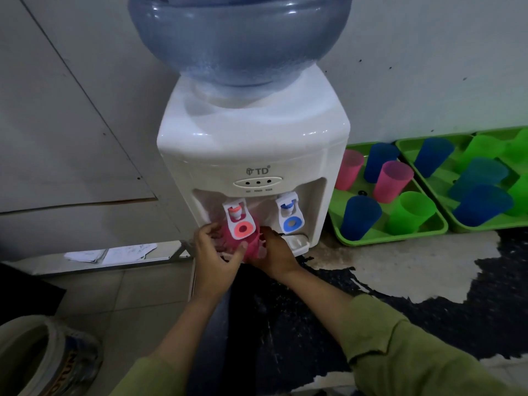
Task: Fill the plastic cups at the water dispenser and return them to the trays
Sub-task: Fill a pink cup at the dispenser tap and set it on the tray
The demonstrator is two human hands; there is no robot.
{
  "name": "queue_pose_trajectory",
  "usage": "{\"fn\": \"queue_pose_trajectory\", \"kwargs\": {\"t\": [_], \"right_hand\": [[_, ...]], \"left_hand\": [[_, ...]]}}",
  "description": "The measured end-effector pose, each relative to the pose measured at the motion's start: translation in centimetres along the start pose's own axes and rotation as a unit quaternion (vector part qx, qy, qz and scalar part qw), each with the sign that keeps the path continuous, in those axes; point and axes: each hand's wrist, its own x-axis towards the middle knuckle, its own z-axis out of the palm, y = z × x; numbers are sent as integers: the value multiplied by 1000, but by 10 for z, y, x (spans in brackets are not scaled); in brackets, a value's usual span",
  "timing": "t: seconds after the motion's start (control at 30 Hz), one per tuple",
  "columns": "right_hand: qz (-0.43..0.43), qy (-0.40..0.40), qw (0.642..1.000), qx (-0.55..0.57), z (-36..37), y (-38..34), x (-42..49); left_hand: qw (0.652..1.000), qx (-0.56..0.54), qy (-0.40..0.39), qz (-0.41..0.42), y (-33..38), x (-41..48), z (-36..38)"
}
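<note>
A white water dispenser with a blue bottle on top stands against the wall. A pink plastic cup sits under the red tap, partly hidden by the tap lever. My left hand grips the cup's left side, and my right hand holds its right side. The blue tap to the right has nothing under it. Two green trays, the near one and the far one, lie on the floor to the right, holding several blue, pink and green cups.
A drip tray juts out below the blue tap. The floor in front is cracked, black and wet-looking. Papers lie on a ledge at left. A sack-like container sits at bottom left.
</note>
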Motion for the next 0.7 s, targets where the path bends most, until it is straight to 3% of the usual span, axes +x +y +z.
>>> {"fn": "queue_pose_trajectory", "kwargs": {"t": [0.2, 0.7], "right_hand": [[-3, 12, 999, -36, -18, 19, -15], [4, 20, 991, -132, -76, 54, -47]], "left_hand": [[994, -52, -64, -67, -3, 3, 20], [992, -52, -22, -111, 0, -45, 44]]}}
